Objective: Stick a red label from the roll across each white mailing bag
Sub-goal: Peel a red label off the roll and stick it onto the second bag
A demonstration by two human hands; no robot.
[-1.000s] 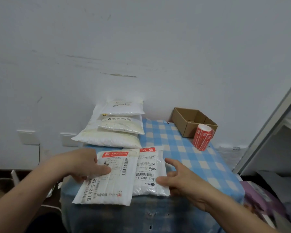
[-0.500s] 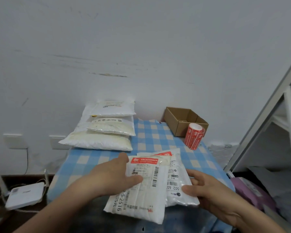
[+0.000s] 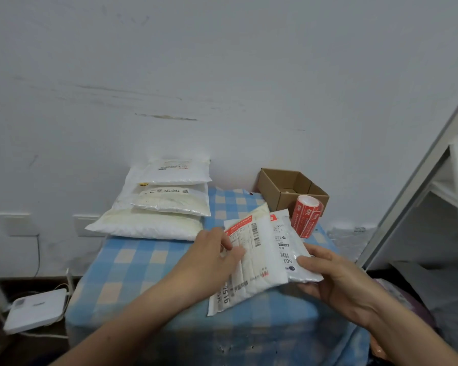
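Note:
Two white mailing bags with red labels overlap at the table's right front, lifted and tilted. My left hand (image 3: 213, 256) grips the larger bag (image 3: 257, 260) by its left edge. My right hand (image 3: 336, 280) pinches the lower corner of the smaller bag (image 3: 286, 241), which lies partly under the larger one. The red label roll (image 3: 307, 216) stands behind them, beside a cardboard box. Three more white bags (image 3: 167, 204) are stacked at the back left against the wall.
The table wears a blue checked cloth (image 3: 143, 262). An open cardboard box (image 3: 291, 191) stands at the back right. A white shelf frame (image 3: 434, 186) rises on the right. On the floor to the left lies a white router (image 3: 35, 310) with cables.
Both labelled bags have been lifted and carried from the front left to the right front, tilting as they went. My hands moved right with them; the view shifted too.

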